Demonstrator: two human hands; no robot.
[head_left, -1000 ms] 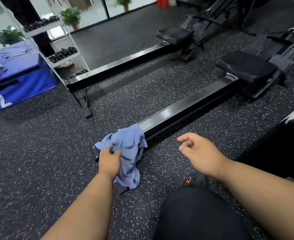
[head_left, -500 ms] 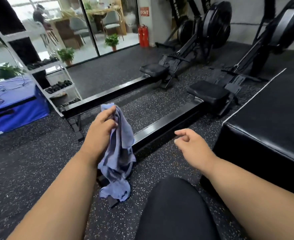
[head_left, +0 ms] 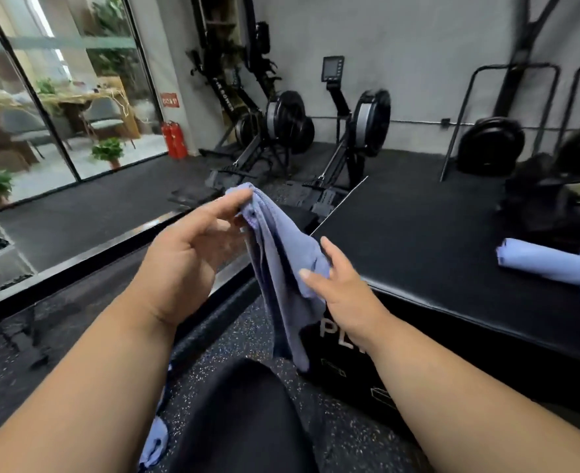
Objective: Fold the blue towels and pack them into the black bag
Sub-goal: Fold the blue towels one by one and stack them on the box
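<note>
Towel (head_left: 281, 268): blue, crumpled, held up in the air above the speckled floor (head_left: 234, 339), hanging down in front of the black box (head_left: 418, 240).
Left hand (head_left: 186, 264): top edge of the towel is pinched between fingertips and thumb.
Right hand (head_left: 341, 288): the towel's middle is grasped, fingers partly extended.
Rolled towel (head_left: 544, 262): blue, laid on the box top at the right, well apart from the hands.
Bag (head_left: 534, 199): dark, blurred, set at the box's far right.
Rowers (head_left: 353, 138): stood near the wall.
</note>
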